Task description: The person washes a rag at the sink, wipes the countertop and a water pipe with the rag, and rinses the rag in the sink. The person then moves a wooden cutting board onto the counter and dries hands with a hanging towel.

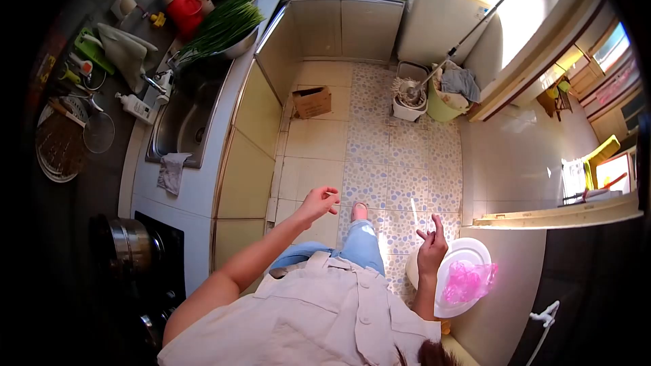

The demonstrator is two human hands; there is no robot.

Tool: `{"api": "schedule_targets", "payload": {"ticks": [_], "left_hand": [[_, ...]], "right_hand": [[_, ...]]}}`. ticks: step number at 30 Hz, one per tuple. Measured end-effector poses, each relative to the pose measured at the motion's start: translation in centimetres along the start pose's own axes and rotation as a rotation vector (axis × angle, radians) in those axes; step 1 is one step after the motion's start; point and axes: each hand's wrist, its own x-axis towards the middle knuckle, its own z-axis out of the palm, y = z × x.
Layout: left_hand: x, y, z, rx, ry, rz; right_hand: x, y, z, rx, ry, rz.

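Observation:
My left hand [319,205] hangs in front of my body over the tiled floor [366,152], its fingers loosely bent and apart, with nothing in it. On the other side, my right hand [432,249] is raised with fingers spread, also holding nothing. It overlaps the edge of a round white lid or basin [444,306] in this view. A crumpled pink plastic bag [468,282] lies on that white surface. Below my hands, one foot [359,211] steps forward on the tiles.
A counter with a sink [193,118] and a basin of green stalks [227,24] runs along the left. A cardboard box [312,102] lies on the floor. Ahead stand a mop bucket [409,110], a green bin [444,107] and a washing machine [441,17]. A doorway opens at right.

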Motion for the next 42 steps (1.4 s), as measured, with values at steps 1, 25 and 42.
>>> {"api": "schedule_targets", "payload": {"ticks": [1, 25, 42], "left_hand": [[0.9, 0.8, -0.7, -0.007, 0.053, 0.011], [6.1, 14.4, -61.3, -0.204, 1.691, 0.729], [3.5, 28.6, -79.3, 0.121, 1.402, 0.794]], "right_hand": [[2.2, -0.1, 0.6, 0.007, 0.027, -0.04], [21.6, -28.1, 46.5, 0.234, -1.268, -0.439], [26.6, -47.9, 66.6, 0.302, -1.258, -0.958]]}}
